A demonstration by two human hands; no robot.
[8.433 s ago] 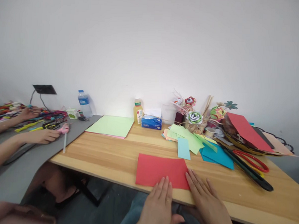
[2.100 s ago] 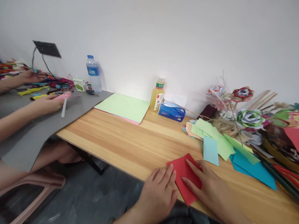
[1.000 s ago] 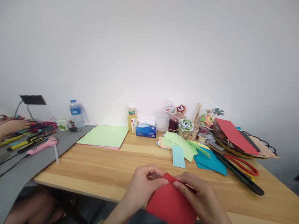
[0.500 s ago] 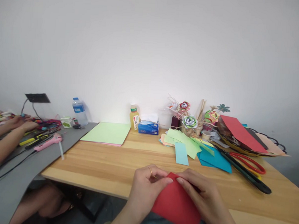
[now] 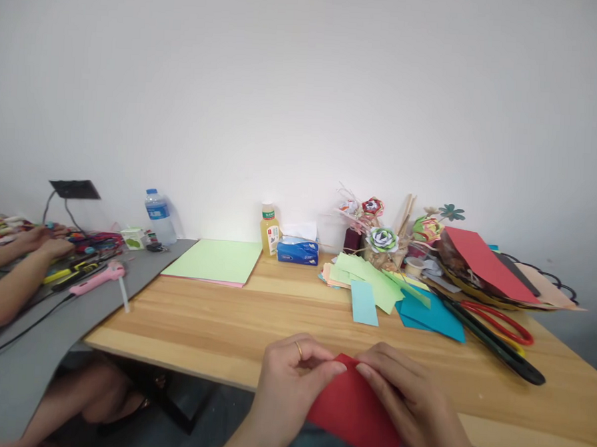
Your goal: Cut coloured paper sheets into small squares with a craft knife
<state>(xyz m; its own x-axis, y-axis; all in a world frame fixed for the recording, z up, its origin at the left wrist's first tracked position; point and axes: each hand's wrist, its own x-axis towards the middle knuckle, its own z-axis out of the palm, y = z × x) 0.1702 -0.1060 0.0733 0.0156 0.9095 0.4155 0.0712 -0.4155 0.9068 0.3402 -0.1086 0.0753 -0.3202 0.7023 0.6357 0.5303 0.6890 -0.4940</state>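
Observation:
A piece of red paper point(image 5: 356, 413) is held at the table's front edge, its top edge pinched between both hands. My left hand point(image 5: 295, 380), with a ring on one finger, grips the paper's upper left with thumb and fingers closed. On the upper right, my right hand point(image 5: 409, 396) pinches it the same way, its thumb close to the left thumb. The paper slants down to the right, its lower part over my lap. Fingers behind the sheet are hidden.
Ahead lie paper scraps point(image 5: 364, 304), blue sheets point(image 5: 431, 314) and scissors point(image 5: 492, 340). Farther back stand a juice bottle point(image 5: 269, 232), tissues point(image 5: 298, 251) and paper flowers point(image 5: 382, 240). Green sheets point(image 5: 214, 259) lie left. Another person's arms point(image 5: 15, 282) and a pink glue gun point(image 5: 95, 281) occupy the grey table.
Both hands keep their pinch on the red paper, with the fingertips slightly lower in view. The background has shifted slightly with the camera.

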